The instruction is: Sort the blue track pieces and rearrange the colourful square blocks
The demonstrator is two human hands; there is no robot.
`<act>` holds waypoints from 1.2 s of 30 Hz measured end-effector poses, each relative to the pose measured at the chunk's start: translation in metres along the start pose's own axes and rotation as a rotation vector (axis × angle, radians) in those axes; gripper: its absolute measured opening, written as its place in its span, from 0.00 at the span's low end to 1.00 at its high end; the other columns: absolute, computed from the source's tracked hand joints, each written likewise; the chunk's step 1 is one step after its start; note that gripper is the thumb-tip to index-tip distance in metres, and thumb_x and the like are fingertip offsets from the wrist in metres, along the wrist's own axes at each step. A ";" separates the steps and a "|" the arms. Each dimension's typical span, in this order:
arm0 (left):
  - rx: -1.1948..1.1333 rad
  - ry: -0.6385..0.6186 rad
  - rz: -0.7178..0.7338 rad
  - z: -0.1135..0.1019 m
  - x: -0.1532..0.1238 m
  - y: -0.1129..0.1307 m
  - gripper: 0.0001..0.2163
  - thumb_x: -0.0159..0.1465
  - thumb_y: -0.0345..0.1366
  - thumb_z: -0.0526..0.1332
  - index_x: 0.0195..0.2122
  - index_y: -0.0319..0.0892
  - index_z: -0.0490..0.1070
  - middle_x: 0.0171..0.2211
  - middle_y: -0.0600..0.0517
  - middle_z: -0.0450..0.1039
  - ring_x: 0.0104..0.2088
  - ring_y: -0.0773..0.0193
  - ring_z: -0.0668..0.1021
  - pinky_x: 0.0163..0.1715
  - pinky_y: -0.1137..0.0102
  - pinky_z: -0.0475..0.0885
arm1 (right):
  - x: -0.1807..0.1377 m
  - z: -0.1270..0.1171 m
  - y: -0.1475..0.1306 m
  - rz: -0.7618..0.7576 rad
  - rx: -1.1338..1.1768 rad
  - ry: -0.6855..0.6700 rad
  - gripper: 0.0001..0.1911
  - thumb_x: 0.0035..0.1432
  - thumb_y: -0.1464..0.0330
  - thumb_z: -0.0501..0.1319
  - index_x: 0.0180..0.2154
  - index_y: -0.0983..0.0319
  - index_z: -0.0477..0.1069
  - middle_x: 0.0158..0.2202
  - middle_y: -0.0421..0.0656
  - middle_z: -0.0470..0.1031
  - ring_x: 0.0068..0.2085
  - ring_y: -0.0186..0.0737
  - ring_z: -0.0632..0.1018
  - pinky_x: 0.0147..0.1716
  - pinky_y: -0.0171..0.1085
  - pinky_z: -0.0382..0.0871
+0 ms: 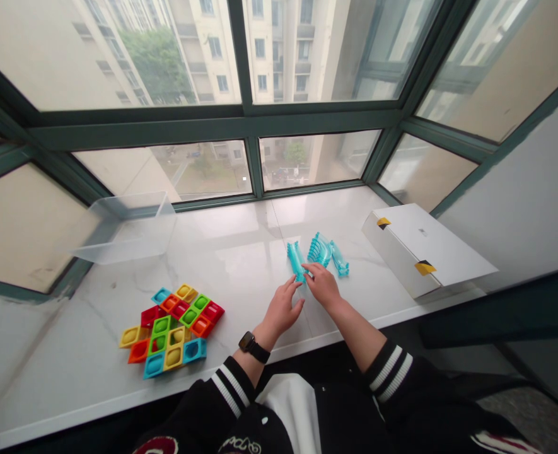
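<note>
A straight translucent blue track piece point(295, 257) lies on the white counter, its near end at my fingertips. My left hand point(281, 308) is at that end, fingers stretched forward and thumb held apart. From the right, my right hand point(323, 287) reaches over with its fingertips at the piece's right edge; index finger and thumb are apart. Whether either hand presses on the piece is hard to see. Just beyond my right hand lie a curved translucent blue track piece point(319, 250) and another straight blue piece point(340, 258).
Colourful blocks with hollowed tops point(172, 326) form a cluster at the left front. A clear plastic bin point(132, 243) stands at the back left. To the right is a white box point(430, 249) with yellow-and-black stickers. Green-framed windows point(222, 129) border the white counter point(231, 252).
</note>
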State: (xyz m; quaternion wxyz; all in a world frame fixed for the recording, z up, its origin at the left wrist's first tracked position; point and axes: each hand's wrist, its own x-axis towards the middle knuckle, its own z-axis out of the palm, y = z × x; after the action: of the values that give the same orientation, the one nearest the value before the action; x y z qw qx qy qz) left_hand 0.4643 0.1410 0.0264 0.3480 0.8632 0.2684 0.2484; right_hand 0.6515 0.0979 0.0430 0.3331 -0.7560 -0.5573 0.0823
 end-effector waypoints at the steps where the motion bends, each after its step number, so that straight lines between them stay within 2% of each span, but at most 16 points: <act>1: -0.002 0.003 0.001 0.000 0.000 0.000 0.23 0.67 0.34 0.63 0.64 0.46 0.68 0.70 0.41 0.65 0.68 0.47 0.71 0.67 0.44 0.69 | 0.000 0.000 0.000 -0.001 0.001 0.002 0.18 0.69 0.70 0.60 0.57 0.58 0.78 0.55 0.47 0.79 0.52 0.45 0.81 0.53 0.43 0.76; 10: -0.001 -0.001 0.005 -0.001 -0.001 0.001 0.23 0.68 0.33 0.63 0.64 0.47 0.68 0.70 0.41 0.64 0.67 0.47 0.72 0.67 0.45 0.69 | -0.001 -0.002 -0.001 0.002 0.016 -0.003 0.17 0.69 0.70 0.59 0.56 0.56 0.78 0.53 0.46 0.79 0.47 0.43 0.82 0.51 0.42 0.76; 16: 0.009 -0.006 0.012 -0.003 -0.001 0.003 0.23 0.68 0.33 0.63 0.64 0.46 0.68 0.70 0.41 0.64 0.67 0.47 0.72 0.66 0.45 0.69 | -0.002 -0.001 0.002 -0.013 0.023 0.006 0.19 0.69 0.70 0.59 0.58 0.56 0.76 0.53 0.46 0.79 0.50 0.44 0.81 0.52 0.42 0.75; 22: 0.007 -0.004 0.016 -0.005 0.000 0.004 0.23 0.68 0.33 0.63 0.64 0.48 0.67 0.70 0.42 0.65 0.66 0.47 0.72 0.66 0.44 0.70 | -0.007 0.000 0.003 0.009 0.014 0.015 0.22 0.68 0.69 0.60 0.61 0.56 0.73 0.55 0.47 0.79 0.43 0.43 0.81 0.48 0.42 0.77; 29: -0.002 -0.013 0.013 -0.004 -0.001 0.003 0.23 0.68 0.33 0.63 0.65 0.48 0.67 0.71 0.43 0.64 0.67 0.47 0.72 0.66 0.44 0.69 | -0.015 -0.001 0.005 0.020 0.034 0.038 0.28 0.66 0.70 0.60 0.66 0.56 0.68 0.53 0.48 0.79 0.43 0.43 0.81 0.46 0.43 0.78; 33: -0.005 -0.009 0.016 -0.004 -0.002 0.004 0.24 0.68 0.34 0.63 0.65 0.50 0.67 0.70 0.43 0.64 0.66 0.47 0.72 0.66 0.43 0.69 | -0.018 0.001 0.006 0.029 0.044 0.044 0.29 0.65 0.70 0.60 0.67 0.55 0.67 0.53 0.48 0.78 0.42 0.43 0.81 0.47 0.43 0.78; 36: 0.001 -0.013 0.000 -0.008 -0.004 0.005 0.23 0.68 0.34 0.63 0.64 0.49 0.67 0.71 0.42 0.64 0.67 0.47 0.71 0.66 0.43 0.69 | -0.028 0.004 0.005 0.036 0.084 0.079 0.28 0.65 0.69 0.59 0.66 0.56 0.67 0.55 0.49 0.76 0.37 0.40 0.79 0.47 0.44 0.79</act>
State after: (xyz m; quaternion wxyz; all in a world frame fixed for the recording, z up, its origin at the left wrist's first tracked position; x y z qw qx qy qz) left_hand 0.4583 0.1393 0.0341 0.3493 0.8650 0.2662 0.2428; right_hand 0.6433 0.0737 0.0302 0.3848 -0.7541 -0.5259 0.0816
